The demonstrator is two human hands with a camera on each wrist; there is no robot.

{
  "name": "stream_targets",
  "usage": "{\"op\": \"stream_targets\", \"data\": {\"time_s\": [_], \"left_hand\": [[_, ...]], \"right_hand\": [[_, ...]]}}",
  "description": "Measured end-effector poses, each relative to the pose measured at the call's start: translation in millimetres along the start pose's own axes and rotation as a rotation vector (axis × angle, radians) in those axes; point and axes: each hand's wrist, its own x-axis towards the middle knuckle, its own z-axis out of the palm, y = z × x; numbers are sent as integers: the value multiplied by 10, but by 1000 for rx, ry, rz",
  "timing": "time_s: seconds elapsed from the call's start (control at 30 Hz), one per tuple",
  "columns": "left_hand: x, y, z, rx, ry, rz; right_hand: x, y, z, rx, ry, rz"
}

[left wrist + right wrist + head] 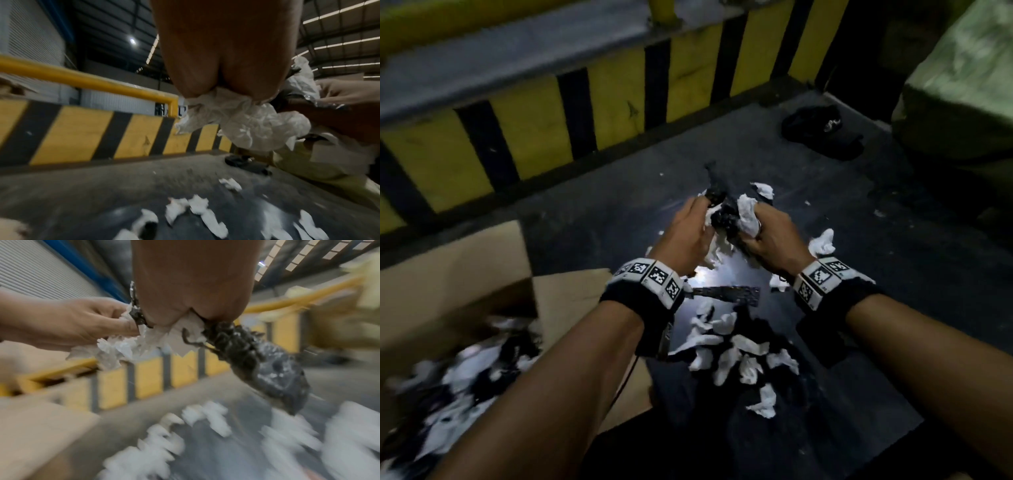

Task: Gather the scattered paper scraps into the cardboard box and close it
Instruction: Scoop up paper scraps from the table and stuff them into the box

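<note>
Both hands are raised above the dark floor, squeezing one bundle of white and black crumpled scraps (729,219) between them. My left hand (690,233) grips its left side, with white paper (242,123) bulging below the palm. My right hand (770,236) grips the right side, where white paper (185,331) and a black crumpled piece (273,371) hang out. The open cardboard box (448,274) stands at lower left and holds several scraps (472,370). More white scraps (736,353) lie on the floor beneath my wrists.
A yellow-and-black striped barrier (544,137) with a yellow rail (86,81) runs along the far side. A black object (822,132) lies on the floor at the back right, beside a pale green bulky bag (962,85). A dark flat strip (726,294) lies among the scraps.
</note>
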Motion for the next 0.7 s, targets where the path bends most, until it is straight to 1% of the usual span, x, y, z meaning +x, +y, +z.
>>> {"op": "stream_targets", "data": {"time_s": [0.1, 0.27, 0.33, 0.37, 0.43, 0.47, 0.5, 0.53, 0.6, 0.63, 0.67, 0.7], "left_hand": [[-412, -76, -799, 54, 96, -13], [-1474, -487, -1887, 151, 251, -154], [-1934, -696, -2192, 208, 321, -202], [-2164, -817, -2299, 216, 358, -240], [-2612, -1046, -2404, 185, 422, -336], [-2818, -1163, -2404, 173, 426, -390], [-3007, -1294, -2382, 171, 400, -457], [-3184, -1423, -2349, 179, 322, -553], [-3500, -1668, -2275, 225, 44, -782], [-3630, -1804, -2235, 241, -84, -853], [-3734, -1906, -2218, 235, -149, -880], [-3784, -1987, -2228, 219, -147, -883]], "right_hand": [[80, -799, 237, 82, -10, -116], [-61, -2107, 999, 251, -94, -246], [-188, -2554, 1340, 292, -136, -278], [-259, -2742, 1512, 317, -182, -264], [-393, -3005, 1926, 349, -294, -224], [-463, -3086, 2139, 341, -351, -218], [-520, -3110, 2364, 302, -419, -203], [-573, -3107, 2567, 238, -504, -173], [-662, -3027, 2844, -7, -717, -102], [-700, -2994, 2909, -153, -802, -82], [-724, -2959, 2961, -252, -845, -78], [-723, -2945, 2970, -301, -845, -95]]}}
